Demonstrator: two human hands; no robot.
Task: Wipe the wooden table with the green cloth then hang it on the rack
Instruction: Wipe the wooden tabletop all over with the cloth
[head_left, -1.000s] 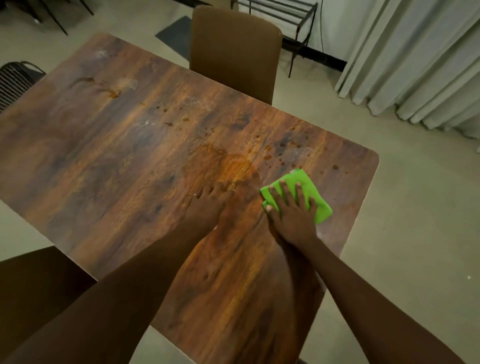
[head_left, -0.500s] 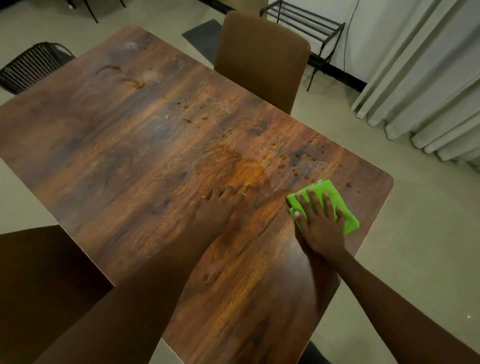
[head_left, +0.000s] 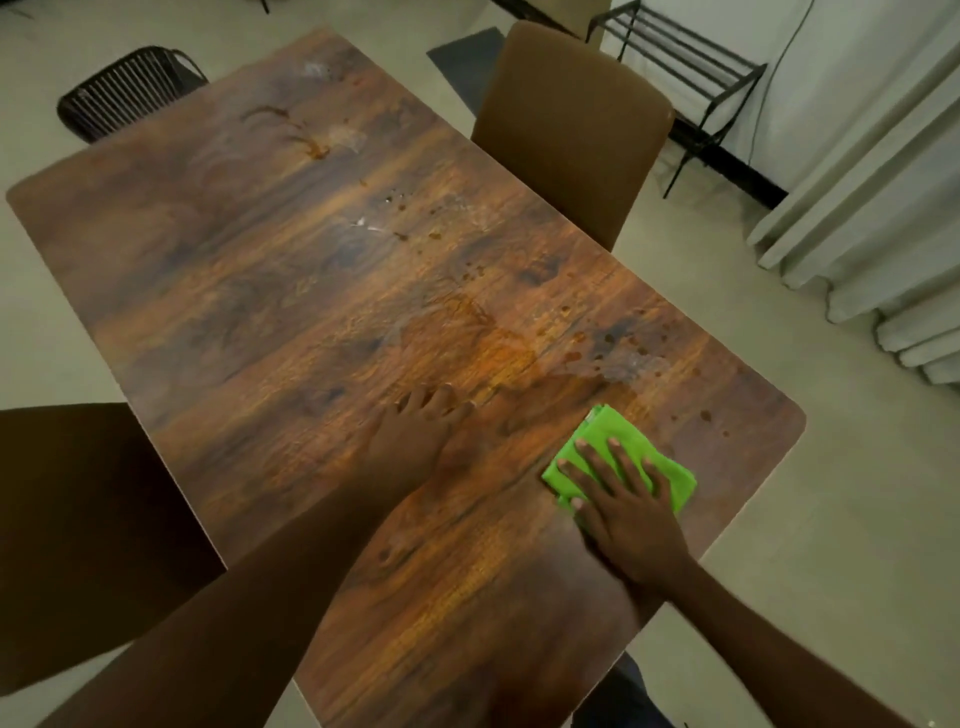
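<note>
A folded green cloth (head_left: 605, 428) lies flat on the wooden table (head_left: 291, 291) near its right edge. My right hand (head_left: 628, 512) presses down on the cloth with straight, spread fingers. My left hand (head_left: 413, 434) rests flat on the bare wood to the left of the cloth, fingers extended. Brown spots and a wet smear (head_left: 602, 358) mark the tabletop just beyond the cloth, and more stains (head_left: 306, 140) sit at the far end. A black metal rack (head_left: 680, 62) stands against the wall at the top right.
A brown padded chair (head_left: 571, 130) is pushed to the table's far side. A black wire chair (head_left: 124, 91) stands at the top left, and a dark chair back (head_left: 93, 540) is at the near left. White curtains (head_left: 872, 197) hang on the right.
My right hand has slid the green cloth right along the table, then a little back toward me. My left hand has stayed flat in place. The view has shifted.
</note>
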